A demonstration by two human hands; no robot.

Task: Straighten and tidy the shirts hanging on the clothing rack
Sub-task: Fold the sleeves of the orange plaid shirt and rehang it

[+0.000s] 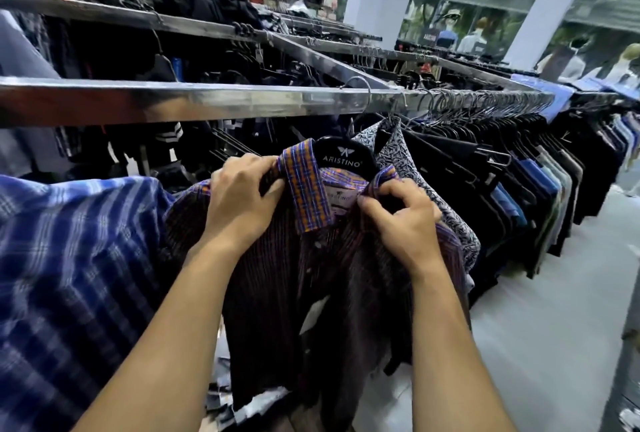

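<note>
Reaching up from the near edge w/ both bare forearms, wrists bent fwd. Pinching the left wing of the plaid collar (pixel 304 189) on the dark striped shirt (pixel 311 286) w/ left hand (pixel 239 203): thumb on the fold, fingers curled round the cloth. Clamping the right side of the collar w/ right hand (pixel 405 223), knuckles up, fingertips tucked into the fabric. Hands apart, neck opening btwn them.

Hung on a black Aristino hanger (pixel 343 157), hook over the steel rail (pixel 173 100), mid-frame.

Just left: blue plaid shirt (pixel 69 258), blurred, cut off by the frame edge. Just right, touching: grey patterned shirt (pixel 408 161), then a packed row of dark shirts (pixel 519 189) running far right.

Left fingertips hidden behind the collar. Shirt hem partly hidden by the forearms. Neck label too small to read. Far racks and background blurred. Pale floor (pixel 554 310) at right.
</note>
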